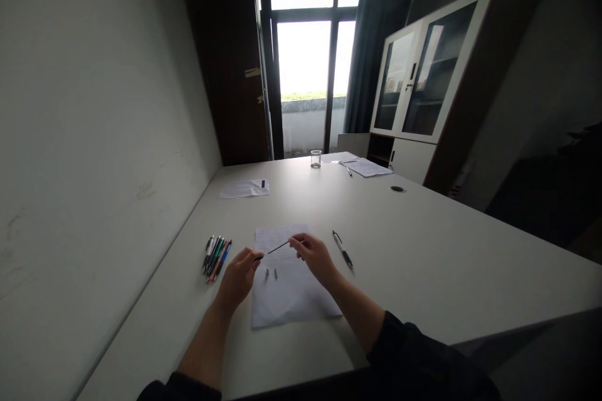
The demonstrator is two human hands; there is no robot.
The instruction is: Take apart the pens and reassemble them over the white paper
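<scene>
Over a white sheet of paper (286,297) on the white table (423,250), both my hands hold one thin dark pen refill (277,248). My left hand (239,276) pinches its lower left end. My right hand (314,254) pinches its upper right end. Two small dark pen parts (271,274) lie on the paper just below the refill. A bunch of several coloured pens (216,257) lies to the left of my left hand. A black and white pen (343,250) lies to the right of my right hand.
A wall runs along the table's left side. Farther back lie a paper with a dark item (244,188), a small glass (315,158), and more sheets with a pen (362,166). A cable hole (397,188) is at the right. A glass-door cabinet (418,88) stands behind.
</scene>
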